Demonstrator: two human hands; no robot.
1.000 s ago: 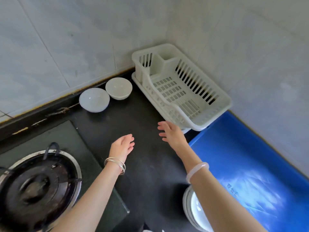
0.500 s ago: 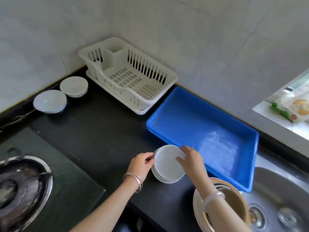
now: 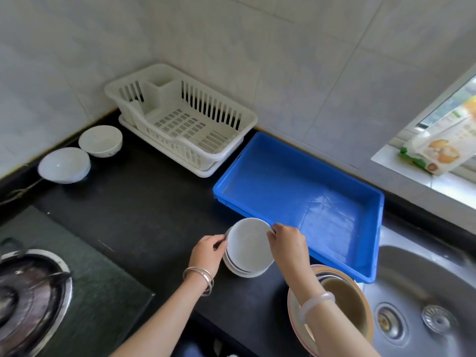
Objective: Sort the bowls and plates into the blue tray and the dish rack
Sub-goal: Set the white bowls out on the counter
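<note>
A short stack of white plates (image 3: 247, 249) sits on the black counter just in front of the blue tray (image 3: 296, 191). My left hand (image 3: 207, 251) pinches the top plate's left rim and my right hand (image 3: 287, 240) pinches its right rim; the top plate is tilted up off the stack. The tray holds nothing. The white dish rack (image 3: 180, 119) stands empty in the back corner. Two white bowls (image 3: 100, 140) (image 3: 64, 163) rest on the counter left of the rack, by the wall.
A gas burner (image 3: 28, 295) on a glass hob fills the lower left. A steel sink (image 3: 425, 292) lies at lower right, with a tan bowl on a pink-rimmed plate (image 3: 342, 297) beside it under my right forearm. A food packet (image 3: 438, 150) stands on the window sill.
The view swung right from the rack corner to the plate stack. Both hands came back from the middle of the counter onto the stack and have tilted the top plate up.
</note>
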